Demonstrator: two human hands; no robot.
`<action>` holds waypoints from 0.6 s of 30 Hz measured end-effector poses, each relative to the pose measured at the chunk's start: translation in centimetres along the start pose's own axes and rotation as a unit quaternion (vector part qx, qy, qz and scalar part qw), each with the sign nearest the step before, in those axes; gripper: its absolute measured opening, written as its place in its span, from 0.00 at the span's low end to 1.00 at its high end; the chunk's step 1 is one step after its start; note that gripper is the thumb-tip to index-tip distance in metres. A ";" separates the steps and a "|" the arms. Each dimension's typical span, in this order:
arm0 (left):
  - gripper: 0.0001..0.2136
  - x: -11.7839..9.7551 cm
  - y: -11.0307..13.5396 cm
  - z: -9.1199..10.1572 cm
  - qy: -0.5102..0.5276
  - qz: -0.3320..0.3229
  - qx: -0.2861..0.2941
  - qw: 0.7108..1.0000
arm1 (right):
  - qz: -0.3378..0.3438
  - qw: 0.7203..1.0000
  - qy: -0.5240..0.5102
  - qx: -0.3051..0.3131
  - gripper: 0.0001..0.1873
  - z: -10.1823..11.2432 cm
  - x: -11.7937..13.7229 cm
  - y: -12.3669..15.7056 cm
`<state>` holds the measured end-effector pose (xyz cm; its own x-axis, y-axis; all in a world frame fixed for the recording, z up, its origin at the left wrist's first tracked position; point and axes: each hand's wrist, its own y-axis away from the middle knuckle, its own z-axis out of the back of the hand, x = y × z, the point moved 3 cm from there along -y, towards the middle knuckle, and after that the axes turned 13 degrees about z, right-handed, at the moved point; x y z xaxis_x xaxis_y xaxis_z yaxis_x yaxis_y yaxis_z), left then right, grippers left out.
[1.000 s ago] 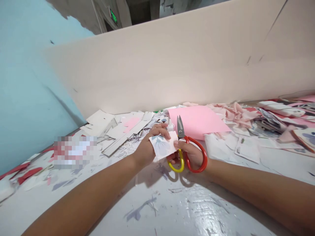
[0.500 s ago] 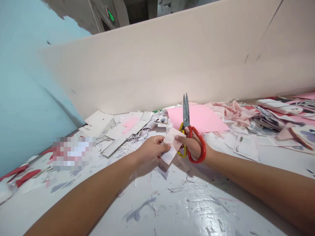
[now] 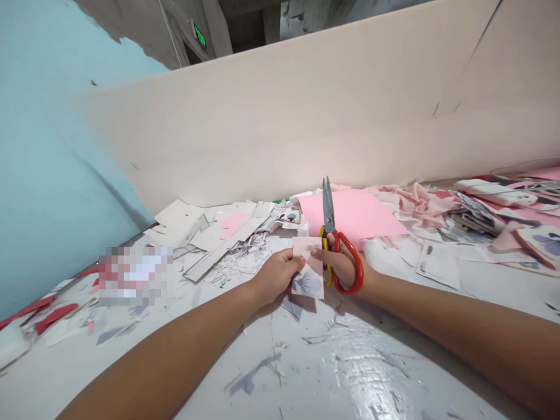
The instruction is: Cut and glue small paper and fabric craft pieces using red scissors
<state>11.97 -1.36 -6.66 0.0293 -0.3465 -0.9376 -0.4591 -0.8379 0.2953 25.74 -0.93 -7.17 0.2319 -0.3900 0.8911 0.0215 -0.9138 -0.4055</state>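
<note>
Showing a white work table strewn with paper scraps, a pink sheet beyond; the left hand pinches a floral-printed paper piece above the table, touching the right hand, which grips closed red-and-yellow scissors.

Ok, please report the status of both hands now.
Left hand: pinching printed paper piece. Right hand: holding red-and-yellow scissors, blades shut, pointing away, fingertip on paper. Pink sheet lies beyond the blades, nothing over the paper.
</note>
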 end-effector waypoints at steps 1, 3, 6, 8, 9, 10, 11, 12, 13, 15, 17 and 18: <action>0.10 0.0 0.0 0.0 0.002 -0.010 -0.007 1.000 | -0.010 1.000 -0.019 0.003 0.10 -0.1 -0.1 0.1; 0.10 0.1 0.2 -0.1 0.008 -0.016 0.007 1.000 | -0.032 0.998 -0.042 0.022 0.09 -0.4 -0.2 0.2; 0.08 0.2 0.5 -0.3 -0.007 0.023 0.045 0.999 | -0.050 0.996 -0.055 0.045 0.09 -0.8 -0.2 0.4; 0.08 0.3 0.6 -0.2 -0.022 0.047 0.050 0.997 | -0.048 0.996 -0.068 0.041 0.09 -0.8 -0.2 0.5; 0.07 0.3 0.5 -0.1 -0.023 0.049 0.047 0.997 | -0.044 0.996 -0.074 0.032 0.10 -0.8 -0.3 0.5; 0.07 0.2 0.5 0.0 -0.018 0.040 0.040 0.998 | -0.040 0.996 -0.078 0.021 0.11 -0.7 -0.4 0.6; 0.07 0.1 0.3 0.1 -0.012 0.024 0.027 0.999 | -0.037 0.996 -0.081 0.013 0.13 -0.6 -0.5 0.6; 0.07 -0.1 0.2 0.3 -0.006 0.001 0.006 1.000 | -0.038 0.996 -0.082 0.009 0.14 -0.6 -0.6 0.7; 0.07 -0.3 0.1 0.6 -0.004 -0.026 -0.021 0.999 | -0.040 0.996 -0.080 0.010 0.15 -0.6 -0.6 0.8; 0.06 -0.9 0.1 1.0 -0.004 -0.083 -0.080 0.993 | -0.049 0.994 -0.092 0.016 0.14 -0.8 -0.5 1.2; 0.06 -1.5 0.4 1.2 0.001 -0.120 -0.120 0.986 | -0.065 0.990 -0.127 0.018 0.14 -1.2 -0.1 1.6; 0.06 -1.8 0.6 1.3 0.010 -0.130 -0.127 0.983 | -0.075 0.986 -0.146 0.018 0.17 -1.5 0.2 1.8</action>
<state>10.54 -0.71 -5.07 0.1344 -0.1131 -0.9844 -0.1983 -0.9764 0.0852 24.41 -2.77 -7.45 0.4935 -0.1960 0.8474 0.1100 -0.9524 -0.2844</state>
